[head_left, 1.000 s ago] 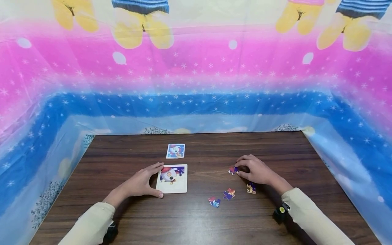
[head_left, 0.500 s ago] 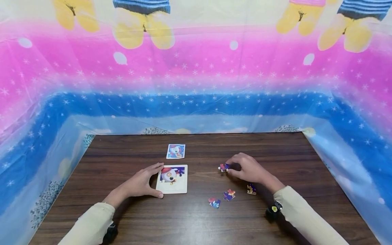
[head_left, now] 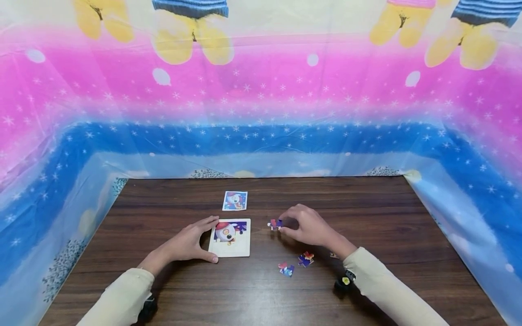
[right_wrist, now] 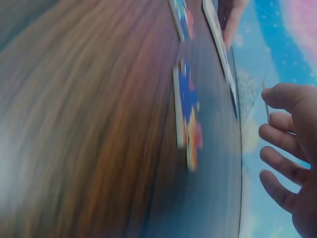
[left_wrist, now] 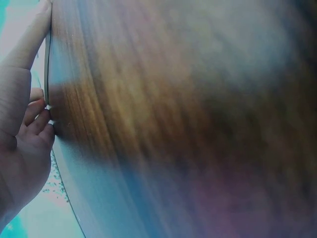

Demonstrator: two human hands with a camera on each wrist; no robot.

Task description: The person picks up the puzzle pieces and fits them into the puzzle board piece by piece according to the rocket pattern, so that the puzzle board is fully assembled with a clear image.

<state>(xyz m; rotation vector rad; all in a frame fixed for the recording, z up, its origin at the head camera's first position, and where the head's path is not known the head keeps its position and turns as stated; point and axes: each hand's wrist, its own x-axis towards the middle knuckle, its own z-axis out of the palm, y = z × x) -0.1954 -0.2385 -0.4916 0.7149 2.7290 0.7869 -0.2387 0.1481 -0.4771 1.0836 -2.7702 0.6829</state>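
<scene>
At lower centre, a puzzle piece [head_left: 274, 224] is pinched by the right hand [head_left: 310, 227], apparently to be aligned next over the board [head_left: 238, 249] touched by the spread left hand [head_left: 188, 242].

Your left hand [head_left: 185, 242] spreads, thumb [head_left: 208, 256] wide of the fingers [head_left: 205, 222]; your right hand [head_left: 309, 226] pinches, its fingers bent.

Puzzle piece [head_left: 275, 224] red, purple; puzzle frame [head_left: 247, 244] off-white; tabletop [head_left: 244, 296] brown, wood-grained.
</scene>
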